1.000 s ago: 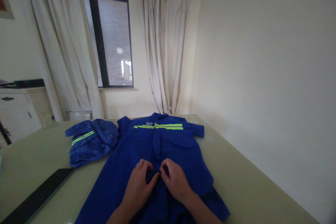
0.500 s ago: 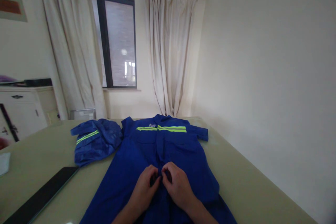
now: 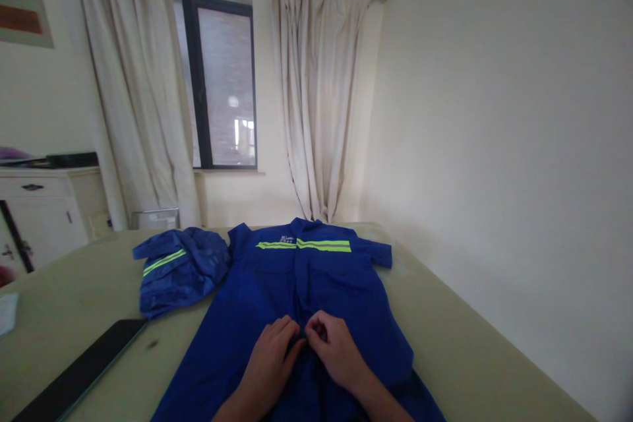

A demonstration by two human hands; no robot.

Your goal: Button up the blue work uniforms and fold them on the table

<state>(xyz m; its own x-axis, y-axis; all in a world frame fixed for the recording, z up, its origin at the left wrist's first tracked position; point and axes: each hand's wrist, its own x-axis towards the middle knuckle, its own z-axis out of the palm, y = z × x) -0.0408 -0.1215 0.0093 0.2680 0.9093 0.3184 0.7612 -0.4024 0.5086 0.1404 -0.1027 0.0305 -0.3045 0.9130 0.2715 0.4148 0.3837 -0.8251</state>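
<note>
Blue shirt lies flat on pale green table, approx. 6 o'clock in view, collar pointing to 12, front up. Yellow-green stripe w/ grey centre crosses chest; small white print sits just above it, L of front opening, too small to read.

L hand and R hand meet at the opening, mid-shirt, approx. 6 o'clock, v. close tog. Both w/ fingers bent, pinching shirt cloth btwn thumb & fingertips; can't tell if a button's in there, too small. Forearms come in from btwn 5 & 7.

Crumpled blue garment at 8 o'clock, w/ similar stripe, right beside shirt's sleeve. Black slab, also approx. 8, nearer the viewer, flat on table, far end near the garment. Small dark spot on table btwn slab & shirt.

Bkgd: window at 11, curtains either side; white cabinet at 9; picture at 10; plain wall at 2–3.
</note>
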